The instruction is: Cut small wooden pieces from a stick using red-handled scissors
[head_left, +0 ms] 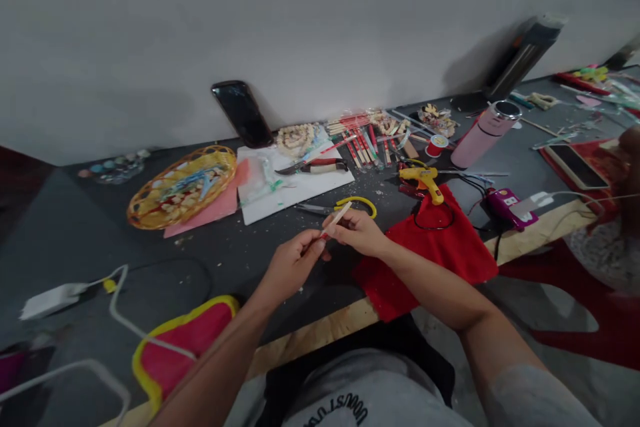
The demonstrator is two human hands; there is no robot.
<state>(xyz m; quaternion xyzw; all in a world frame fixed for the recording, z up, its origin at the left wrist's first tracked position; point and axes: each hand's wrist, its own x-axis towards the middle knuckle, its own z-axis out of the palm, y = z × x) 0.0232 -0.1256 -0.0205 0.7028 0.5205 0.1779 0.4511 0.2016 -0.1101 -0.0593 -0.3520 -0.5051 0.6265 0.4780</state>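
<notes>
Just over the dark table, my left hand (293, 265) and my right hand (361, 233) meet on one slim stick (343, 213), pale wood with a reddish lower part. Fingers of both hands pinch it; its pale end points up and away to the right. The lower end is partly hidden by my left fingers. Behind my right hand lies a cutting tool with yellow handles (357, 199), probably scissors. More pale and red sticks (361, 147) lie at the back. A yellow glue gun (420, 178) rests by a red cloth (453, 250) to the right.
Red-handled pruning shears (327, 165) lie on a white board (260, 212). A wicker basket (134, 212), a leaning phone (243, 113), a thread spool (437, 145), a pink bottle (484, 137) and a purple power box (510, 209) stand around. Cables cross a pink, yellow-edged pad (200, 330). Someone sits at far right.
</notes>
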